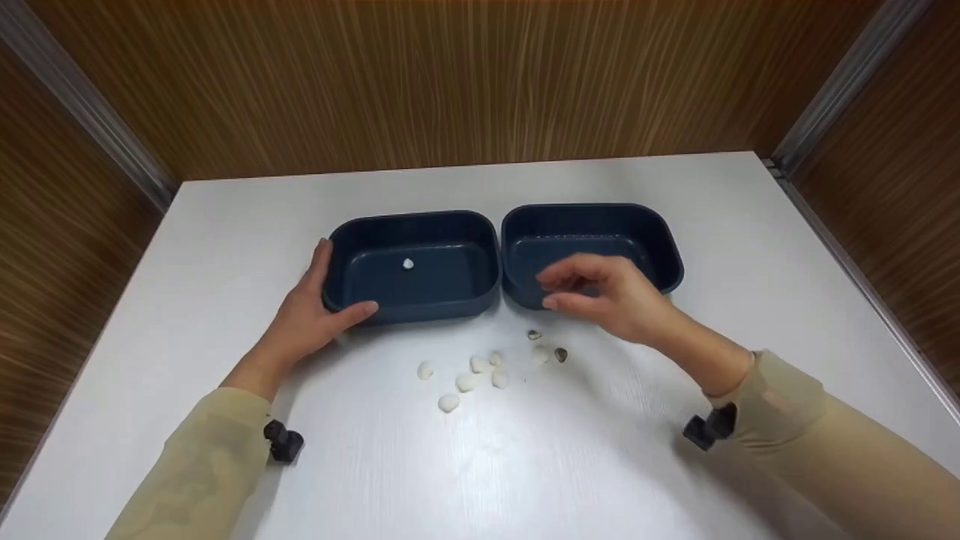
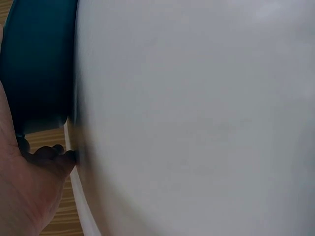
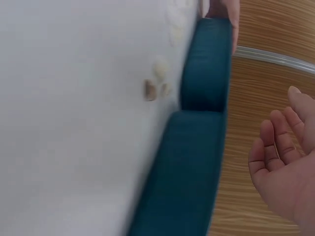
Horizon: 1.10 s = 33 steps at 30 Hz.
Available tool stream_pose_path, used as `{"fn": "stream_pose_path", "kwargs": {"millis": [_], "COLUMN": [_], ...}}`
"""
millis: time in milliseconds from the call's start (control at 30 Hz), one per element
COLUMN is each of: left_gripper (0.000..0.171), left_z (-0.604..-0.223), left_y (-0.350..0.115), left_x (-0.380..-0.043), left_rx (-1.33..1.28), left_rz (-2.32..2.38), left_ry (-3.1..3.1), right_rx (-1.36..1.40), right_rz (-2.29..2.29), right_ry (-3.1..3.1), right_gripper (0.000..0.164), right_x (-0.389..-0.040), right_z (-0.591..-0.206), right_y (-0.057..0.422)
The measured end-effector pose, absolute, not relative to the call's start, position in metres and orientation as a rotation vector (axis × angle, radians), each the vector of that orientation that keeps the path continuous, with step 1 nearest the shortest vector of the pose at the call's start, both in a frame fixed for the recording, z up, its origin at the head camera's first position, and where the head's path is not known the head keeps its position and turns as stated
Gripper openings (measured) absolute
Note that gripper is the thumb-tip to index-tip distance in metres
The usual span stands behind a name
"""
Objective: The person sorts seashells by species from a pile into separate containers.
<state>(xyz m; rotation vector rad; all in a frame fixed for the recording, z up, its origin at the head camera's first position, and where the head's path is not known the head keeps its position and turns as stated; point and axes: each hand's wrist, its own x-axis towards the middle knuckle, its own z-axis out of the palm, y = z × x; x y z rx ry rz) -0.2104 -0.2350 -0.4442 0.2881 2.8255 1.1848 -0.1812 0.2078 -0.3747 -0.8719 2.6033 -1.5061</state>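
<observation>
Over the front edge of the right tray, right hand: fingers loosely bent, thumb well apart from the index, nothing seen in the grasp; palm bare in the right-wrist view. Main risk here, I judge: a low wrist could bump this tray, which no hand steadies, or sweep the two dark pieces lying just in front of it. Left hand spreads wide to grip the left tray, thumb at the front wall, fingers along the end; too hard a push could shove it into its neighbour, as the two stand touching or nearly so. One small white piece sits on the left tray's floor. Farther toward the person, seven pale pieces lie loosely scattered; white on white table, easily overlooked.
</observation>
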Motion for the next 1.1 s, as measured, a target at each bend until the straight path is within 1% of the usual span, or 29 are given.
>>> {"fn": "stream_pose_path", "kwargs": {"millis": [333,800,1100], "left_gripper": [0.120,0.121,0.121], "left_z": [-0.444,-0.441,-0.441], "left_y": [-0.237,-0.236,-0.236], "left_x": [-0.210,-0.210,-0.209], "left_rx": [0.288,0.274,0.275], "left_rz": [1.178,1.174,1.189], "left_ry": [2.829,2.812,2.816], "right_rx": [-0.823,-0.701,-0.661], "right_rz": [-1.431,-1.311,-1.304], "right_ry": [2.548,2.506,2.457], "right_gripper": [0.025,0.030,0.034], "right_x": [-0.162,-0.160,-0.163], "right_z": [-0.406,-0.436,-0.441], "right_y": [0.235,0.244,0.243]}}
